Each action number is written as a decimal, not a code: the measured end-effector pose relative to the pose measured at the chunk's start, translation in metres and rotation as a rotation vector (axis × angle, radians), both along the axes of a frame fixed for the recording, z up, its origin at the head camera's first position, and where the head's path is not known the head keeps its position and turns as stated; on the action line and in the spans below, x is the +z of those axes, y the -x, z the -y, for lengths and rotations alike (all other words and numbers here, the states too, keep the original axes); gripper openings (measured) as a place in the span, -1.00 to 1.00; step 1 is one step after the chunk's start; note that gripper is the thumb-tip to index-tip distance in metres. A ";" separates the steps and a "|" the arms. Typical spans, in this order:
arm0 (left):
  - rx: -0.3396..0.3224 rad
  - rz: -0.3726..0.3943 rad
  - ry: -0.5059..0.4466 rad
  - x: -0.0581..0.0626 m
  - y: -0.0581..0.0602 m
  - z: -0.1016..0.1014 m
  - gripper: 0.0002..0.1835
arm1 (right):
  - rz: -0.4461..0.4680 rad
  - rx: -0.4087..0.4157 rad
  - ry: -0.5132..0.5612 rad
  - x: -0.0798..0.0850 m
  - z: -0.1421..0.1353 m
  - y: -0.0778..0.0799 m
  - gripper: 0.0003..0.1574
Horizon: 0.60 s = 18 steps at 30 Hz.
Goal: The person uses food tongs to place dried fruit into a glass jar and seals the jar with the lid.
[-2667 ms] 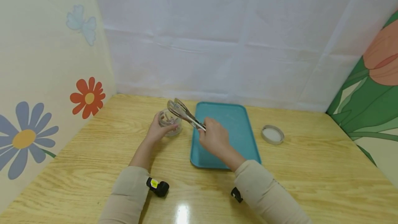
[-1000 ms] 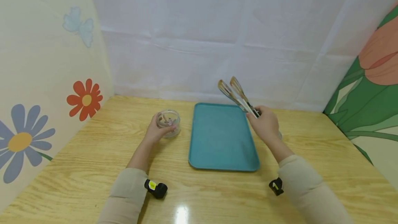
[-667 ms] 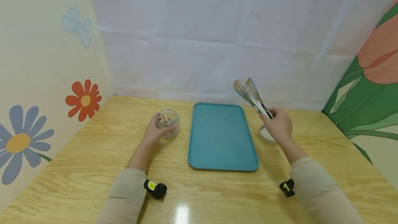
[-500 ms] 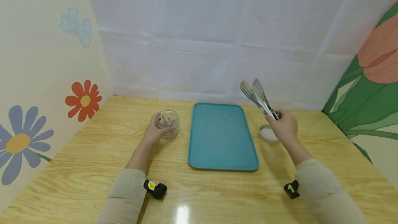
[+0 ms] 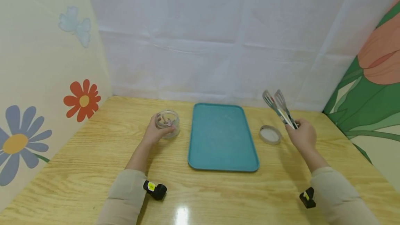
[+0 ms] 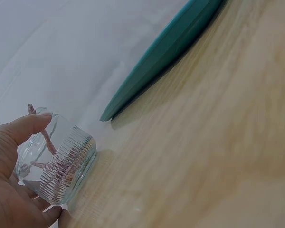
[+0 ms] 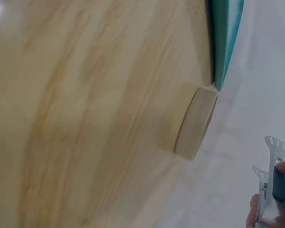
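Note:
In the head view my left hand (image 5: 155,131) grips a clear glass jar (image 5: 173,133) standing on the table, left of the tray. Its mouth faces up, without a lid. The left wrist view shows the jar's ribbed wall (image 6: 69,166) and several thin brownish-pink twig-like pieces (image 6: 48,141) inside, one sticking up past the rim. Over at the right, my right hand (image 5: 303,135) holds metal tongs (image 5: 279,108) with slotted ends above the table. The tongs' ends stand apart, with nothing visible between them. In the right wrist view the tongs (image 7: 275,149) show a dark grip pad under the thumb.
A blue-green rectangular tray (image 5: 223,138) lies mid-table with nothing on it. Right of it rests a round, shallow, pale lid (image 5: 270,135). A white cloth (image 5: 200,44) hangs behind the wooden table (image 5: 200,197). Flower-painted panels (image 5: 40,79) stand at both sides.
My right hand has carried the tongs from above the jar across the tray to the right, past the lid, and somewhat lower lately. My left hand stays on the jar.

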<state>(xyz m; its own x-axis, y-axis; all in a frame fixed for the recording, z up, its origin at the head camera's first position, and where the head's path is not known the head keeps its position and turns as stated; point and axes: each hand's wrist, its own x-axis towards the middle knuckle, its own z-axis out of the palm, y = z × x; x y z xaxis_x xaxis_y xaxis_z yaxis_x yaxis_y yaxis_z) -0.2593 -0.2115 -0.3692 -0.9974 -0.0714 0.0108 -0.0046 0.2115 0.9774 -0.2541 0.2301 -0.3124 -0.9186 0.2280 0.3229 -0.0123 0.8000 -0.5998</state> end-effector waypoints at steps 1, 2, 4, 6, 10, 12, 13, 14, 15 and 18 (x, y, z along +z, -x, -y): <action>0.000 -0.001 0.002 0.000 0.000 0.000 0.01 | 0.008 -0.004 0.000 -0.001 -0.003 0.000 -0.58; -0.001 -0.001 0.005 0.000 0.000 0.001 0.01 | 0.012 -0.011 -0.007 -0.003 -0.006 0.001 -0.57; -0.004 -0.001 0.002 0.000 0.000 0.001 0.01 | 0.017 -0.029 -0.023 -0.006 -0.012 0.001 -0.57; -0.006 0.000 -0.003 0.000 0.000 0.000 0.01 | 0.021 -0.048 -0.036 -0.009 -0.019 0.002 -0.59; -0.012 0.001 -0.003 -0.001 0.002 -0.001 0.01 | 0.032 -0.099 -0.056 -0.014 -0.029 0.003 -0.63; -0.011 -0.002 0.002 -0.002 0.003 -0.001 0.02 | 0.049 -0.119 -0.061 -0.016 -0.032 0.004 -0.64; -0.010 -0.005 0.004 -0.002 0.002 0.000 0.02 | 0.057 -0.126 -0.063 -0.017 -0.034 0.004 -0.65; -0.009 -0.007 0.007 -0.002 0.002 0.000 0.03 | 0.068 -0.127 -0.064 -0.018 -0.035 0.004 -0.66; -0.008 -0.009 0.010 -0.003 0.002 0.000 0.03 | 0.080 -0.130 -0.069 -0.019 -0.037 0.004 -0.66; -0.012 -0.018 0.014 -0.003 0.002 0.001 0.04 | 0.112 -0.127 -0.082 -0.022 -0.041 0.004 -0.68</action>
